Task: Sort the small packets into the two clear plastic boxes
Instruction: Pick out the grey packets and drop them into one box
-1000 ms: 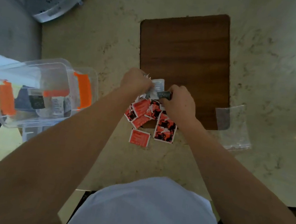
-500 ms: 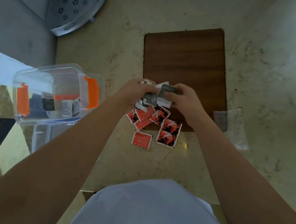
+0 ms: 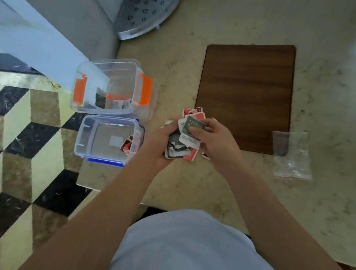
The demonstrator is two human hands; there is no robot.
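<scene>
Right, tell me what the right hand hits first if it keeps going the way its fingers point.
The right hand points left, so it likely meets the packets and the left hand gripping them; depth is unclear.

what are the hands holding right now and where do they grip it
Both hold the packets: the left hand cups the bunch from below, the right hand pinches the top ones by their right edge.

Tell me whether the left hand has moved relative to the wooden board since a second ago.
Yes. The left hand was at the wooden board's near-left corner; it now sits clear of it, toward the person and the blue-latched box, gripping packets.
</scene>
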